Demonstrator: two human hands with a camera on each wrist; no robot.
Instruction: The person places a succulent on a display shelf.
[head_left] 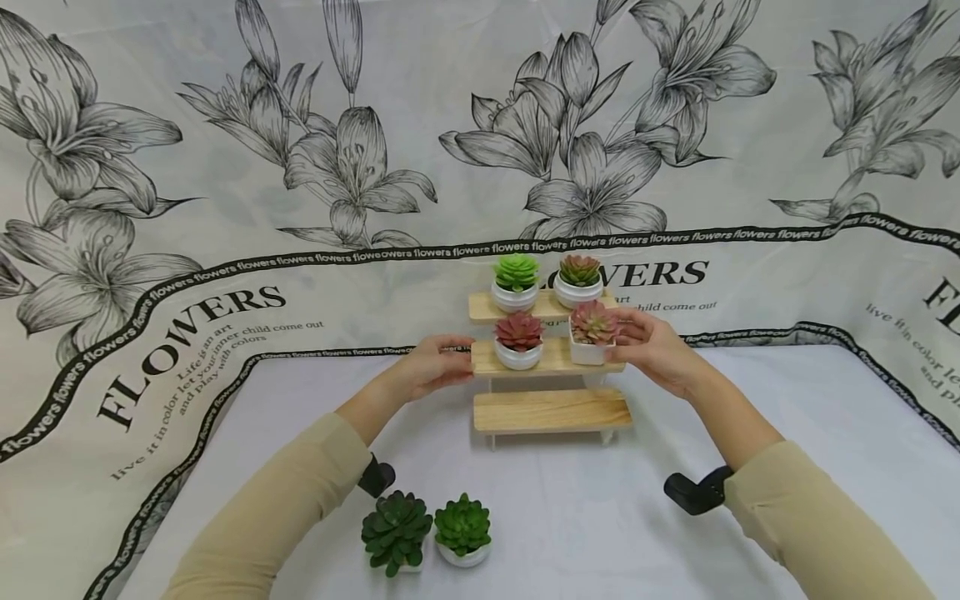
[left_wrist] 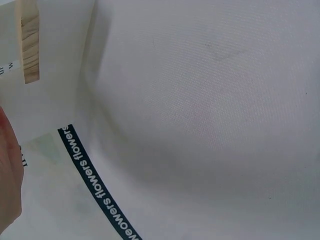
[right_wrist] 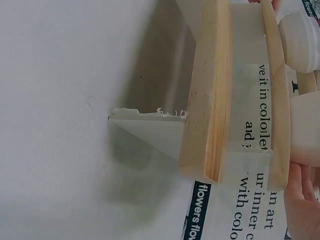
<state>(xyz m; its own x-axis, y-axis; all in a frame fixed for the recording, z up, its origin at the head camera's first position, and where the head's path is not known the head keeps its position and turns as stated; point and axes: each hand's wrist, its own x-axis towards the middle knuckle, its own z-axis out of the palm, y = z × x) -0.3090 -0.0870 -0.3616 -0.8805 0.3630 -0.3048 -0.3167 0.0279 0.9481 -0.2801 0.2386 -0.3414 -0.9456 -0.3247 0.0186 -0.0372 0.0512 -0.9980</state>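
Observation:
A three-tier wooden display stand (head_left: 552, 412) rises in steps on white legs. My left hand (head_left: 431, 367) pinches the left end of its middle tier; in the left wrist view only part of that hand (left_wrist: 9, 175) shows. At the middle tier's right end, my right hand (head_left: 660, 350) holds a pink succulent in a square white pot (head_left: 592, 333), which sits on the board. Beside it stands a dark red succulent in a round pot (head_left: 518, 340). The top tier carries a bright green succulent (head_left: 516, 283) and a reddish-green succulent (head_left: 579, 282).
Toward the front of the white tabletop (head_left: 577, 517) stand a dark green succulent (head_left: 397, 532) and a mid-green succulent (head_left: 462, 529) in a white pot. Behind the stand hangs a flower-printed cloth (head_left: 360, 292) with lettering. Each wrist wears a black camera mount (head_left: 697, 492).

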